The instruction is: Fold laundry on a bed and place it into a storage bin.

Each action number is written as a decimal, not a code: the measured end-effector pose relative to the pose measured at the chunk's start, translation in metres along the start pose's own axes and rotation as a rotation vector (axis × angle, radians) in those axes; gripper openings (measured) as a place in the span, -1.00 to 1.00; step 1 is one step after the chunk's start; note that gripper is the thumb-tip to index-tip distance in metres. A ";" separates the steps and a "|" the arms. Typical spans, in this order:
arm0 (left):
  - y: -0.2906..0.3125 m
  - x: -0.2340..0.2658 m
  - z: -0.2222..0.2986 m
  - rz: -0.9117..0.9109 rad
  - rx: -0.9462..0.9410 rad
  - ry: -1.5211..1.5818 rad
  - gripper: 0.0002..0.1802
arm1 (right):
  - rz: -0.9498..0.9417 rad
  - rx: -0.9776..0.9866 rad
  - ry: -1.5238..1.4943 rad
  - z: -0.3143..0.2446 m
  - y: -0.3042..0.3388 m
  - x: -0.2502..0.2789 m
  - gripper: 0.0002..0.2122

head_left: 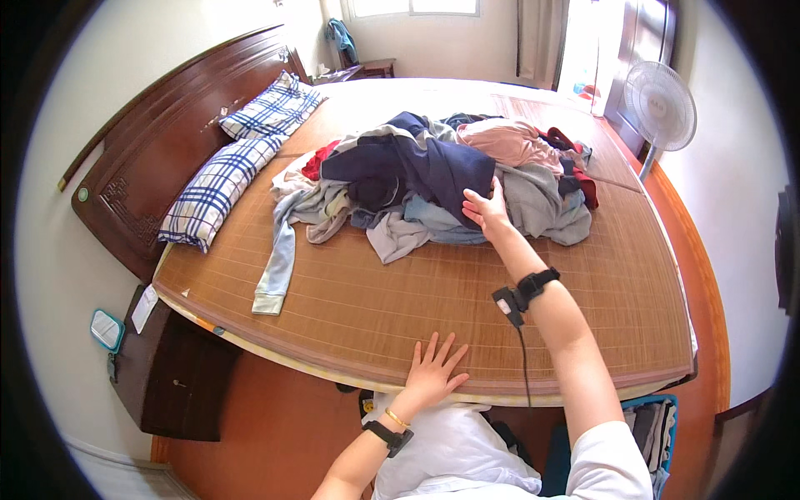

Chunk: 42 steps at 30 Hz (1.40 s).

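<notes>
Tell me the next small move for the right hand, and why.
Probably close the right hand on the navy garment and draw it closer: it lies atop the clothes pile, and that hand, open, is at its edge, while the left hand rests on the mat.

Bright daylit room, light from the far window (444,7) and the doorway (586,42) at right, glare bleaching the bed's far end (400,87), shaded folds in the clothes pile (437,171), headboard (179,121) bowed by fisheye distortion, black rounded corners.
</notes>
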<state>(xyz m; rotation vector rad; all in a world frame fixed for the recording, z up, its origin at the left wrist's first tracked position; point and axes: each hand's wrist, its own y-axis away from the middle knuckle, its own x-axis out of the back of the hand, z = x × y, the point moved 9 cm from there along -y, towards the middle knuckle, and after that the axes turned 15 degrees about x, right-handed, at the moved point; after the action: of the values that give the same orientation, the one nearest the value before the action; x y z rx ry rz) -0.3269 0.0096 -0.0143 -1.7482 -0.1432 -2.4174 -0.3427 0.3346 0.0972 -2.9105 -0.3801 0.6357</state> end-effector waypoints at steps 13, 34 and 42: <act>-0.003 -0.010 -0.026 -0.029 0.047 0.281 -0.37 | -0.553 0.474 0.591 -0.032 0.157 -0.050 -0.66; -0.057 0.113 -0.053 0.467 0.337 0.862 -0.58 | -1.016 0.082 0.725 -0.067 0.401 0.059 -0.70; 0.151 0.138 -0.169 1.203 0.653 1.526 -0.82 | -0.388 0.067 0.648 -0.040 0.295 0.138 -0.83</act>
<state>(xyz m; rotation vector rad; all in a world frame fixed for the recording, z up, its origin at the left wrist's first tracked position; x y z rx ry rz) -0.4999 -0.1765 0.0616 0.4747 0.2230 -1.6885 -0.1413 0.0862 0.0240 -2.6588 -0.7692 -0.3364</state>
